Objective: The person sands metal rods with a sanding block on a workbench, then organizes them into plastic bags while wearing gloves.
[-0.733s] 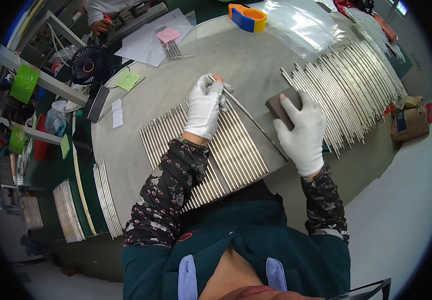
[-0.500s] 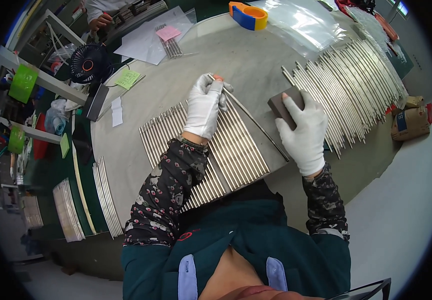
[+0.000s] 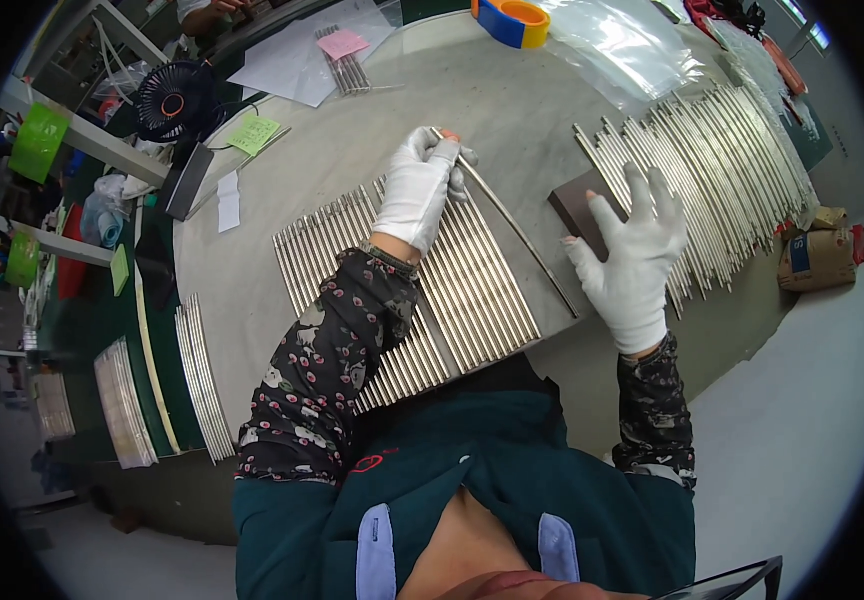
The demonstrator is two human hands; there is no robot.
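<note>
My left hand (image 3: 414, 200), in a white glove with a bare fingertip showing, pinches the upper end of a thin metal rod (image 3: 514, 228). This rod slants down to the right, toward the table's near edge. Under and beside that hand, similar rods (image 3: 477, 285) lie side by side in neat rows. My gloved right hand (image 3: 637, 262) has its fingers spread and grips nothing. Just left of its fingers rests a dark grey block (image 3: 577, 205), partly hidden by the hand. A large bundle of rods (image 3: 727, 180) fans out behind and to the right.
A tape dispenser (image 3: 514, 22) and clear plastic bags (image 3: 617, 50) lie at the far side of the grey table (image 3: 302, 175). A small black fan (image 3: 164, 102) stands at left. More rods (image 3: 202, 380) lie at the left edge. A co-worker's hand (image 3: 214, 12) shows at the top.
My right hand has let go of the grey block, spread its fingers and drawn slightly right. The left hand still holds the rod in much the same place.
</note>
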